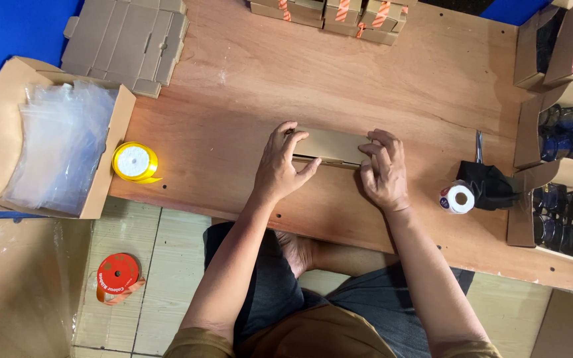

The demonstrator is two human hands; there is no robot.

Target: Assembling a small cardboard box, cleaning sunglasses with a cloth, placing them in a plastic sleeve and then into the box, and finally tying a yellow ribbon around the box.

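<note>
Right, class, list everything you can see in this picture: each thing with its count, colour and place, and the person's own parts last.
Small cardboard box: one, brown, table centre, between both hands.
Flat box blanks: a stack, brown, table top left.
Plastic bags: a pile, clear, in an open carton at left.
Yellow ribbon roll: one, left table edge.
Orange ribbon roll: one, on the floor.
Ribboned boxes: several, brown with orange ribbon, top edge.
Tape roll: one, white, right.
Sunglasses: many, dark, in cartons at right.
Left hand: on the box.
Right hand: on the box.
</note>
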